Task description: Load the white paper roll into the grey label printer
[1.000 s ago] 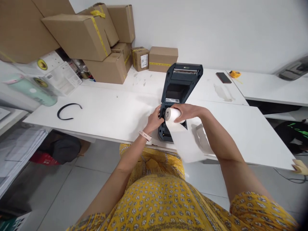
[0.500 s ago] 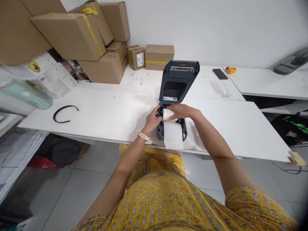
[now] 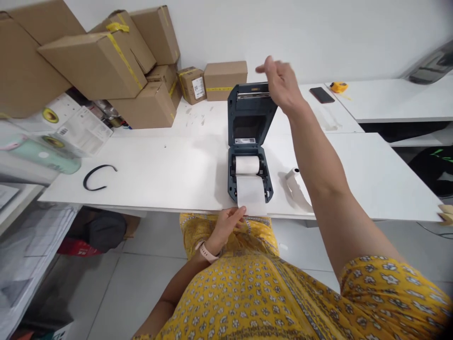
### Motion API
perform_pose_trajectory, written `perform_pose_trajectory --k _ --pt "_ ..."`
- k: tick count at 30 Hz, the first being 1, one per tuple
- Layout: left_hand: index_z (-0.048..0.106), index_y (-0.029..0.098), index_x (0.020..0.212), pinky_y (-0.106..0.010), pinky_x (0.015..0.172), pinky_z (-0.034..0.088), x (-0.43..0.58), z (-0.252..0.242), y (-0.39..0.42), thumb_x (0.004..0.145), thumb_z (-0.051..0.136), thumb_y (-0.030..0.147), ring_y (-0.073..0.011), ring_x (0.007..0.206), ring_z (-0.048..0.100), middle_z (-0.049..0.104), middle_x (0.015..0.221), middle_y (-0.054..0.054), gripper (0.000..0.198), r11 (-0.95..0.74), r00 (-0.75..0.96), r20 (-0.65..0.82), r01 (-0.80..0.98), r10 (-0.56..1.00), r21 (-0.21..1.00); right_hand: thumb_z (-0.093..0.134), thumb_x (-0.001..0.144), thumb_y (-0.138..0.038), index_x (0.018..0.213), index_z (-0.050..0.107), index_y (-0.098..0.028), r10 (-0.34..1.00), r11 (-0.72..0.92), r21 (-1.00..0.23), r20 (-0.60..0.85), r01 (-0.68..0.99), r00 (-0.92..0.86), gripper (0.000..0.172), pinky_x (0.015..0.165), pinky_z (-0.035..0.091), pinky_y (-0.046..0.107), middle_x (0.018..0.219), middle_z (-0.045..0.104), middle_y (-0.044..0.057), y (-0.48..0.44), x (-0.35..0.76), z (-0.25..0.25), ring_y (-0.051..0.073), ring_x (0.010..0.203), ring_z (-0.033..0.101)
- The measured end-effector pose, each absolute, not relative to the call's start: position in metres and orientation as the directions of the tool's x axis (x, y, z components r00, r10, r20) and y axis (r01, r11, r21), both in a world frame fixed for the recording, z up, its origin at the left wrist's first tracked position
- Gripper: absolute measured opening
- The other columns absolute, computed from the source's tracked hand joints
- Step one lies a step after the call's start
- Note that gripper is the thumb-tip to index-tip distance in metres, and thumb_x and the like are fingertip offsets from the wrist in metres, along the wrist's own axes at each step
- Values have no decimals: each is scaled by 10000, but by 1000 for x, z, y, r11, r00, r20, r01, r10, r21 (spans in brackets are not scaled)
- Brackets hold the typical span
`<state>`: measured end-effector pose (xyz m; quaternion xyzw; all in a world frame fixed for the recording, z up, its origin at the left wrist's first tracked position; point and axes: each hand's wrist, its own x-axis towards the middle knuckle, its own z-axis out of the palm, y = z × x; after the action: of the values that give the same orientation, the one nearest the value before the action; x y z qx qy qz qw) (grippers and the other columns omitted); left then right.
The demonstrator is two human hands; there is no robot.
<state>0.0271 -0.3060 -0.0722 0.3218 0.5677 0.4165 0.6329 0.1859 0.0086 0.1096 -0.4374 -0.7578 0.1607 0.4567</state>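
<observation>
A dark blue label printer (image 3: 231,180) stands at the table's front edge with its lid (image 3: 231,113) raised. Inside it sits a white paper roll (image 3: 247,165), and a strip of paper (image 3: 249,191) runs from it over the front. My left hand (image 3: 226,225) pinches the loose end of that strip at the table edge, thumb on top and fingers below. Up at the lid's top right corner is my right hand (image 3: 282,85), holding nothing, its fingers loosely bent and apart. It covers that corner, so whether it touches the lid I cannot tell.
A used roll core with curled backing paper (image 3: 294,183) lies right of the printer, partly behind my forearm. Cardboard boxes (image 3: 141,106) pile up at the back left. A black headband (image 3: 92,177), a phone (image 3: 322,95) and a yellow tape measure (image 3: 339,87) lie on the table.
My right hand has left the paper roll and risen to the top of the lid. My left hand has come down from the roll's side to the strip's front end.
</observation>
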Motion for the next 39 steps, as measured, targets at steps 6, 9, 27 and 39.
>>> perform_pose_trajectory --k 6,9,27,39 --pt "698 172 656 -288 647 483 40 -71 -297 592 863 628 -133 618 560 637 652 -6 489 414 3 -423 -209 906 886 296 1050 -670 1043 742 -200 769 630 -603 576 490 -279 648 1062 528 468 1061 762 33 -27 193 93 260 1121 703" --pt "696 163 652 -293 674 471 41 -72 -302 620 851 630 -131 622 555 641 646 -6 493 398 2 -406 -201 914 895 325 1076 -569 1193 723 -268 650 742 -481 686 467 -327 512 1092 526 481 1187 761 41 -88 205 69 260 1204 681" --pt "627 239 1229 -388 1077 487 29 -82 -296 965 592 576 -229 1228 617 645 1327 -96 430 -68 -460 117 121 880 990 320 1064 -313 1546 510 -332 565 778 -411 788 475 -243 519 1258 390 573 1492 653 25 -226 210 -108 262 1492 514" --pt "462 277 1495 -518 1222 412 39 -90 -251 946 623 559 -315 1444 498 505 1567 -124 638 -100 -309 105 30 945 995 331 1044 -259 1499 574 -341 546 792 -452 825 411 -145 522 1294 368 526 1517 634 -38 -226 203 -113 230 1479 532"
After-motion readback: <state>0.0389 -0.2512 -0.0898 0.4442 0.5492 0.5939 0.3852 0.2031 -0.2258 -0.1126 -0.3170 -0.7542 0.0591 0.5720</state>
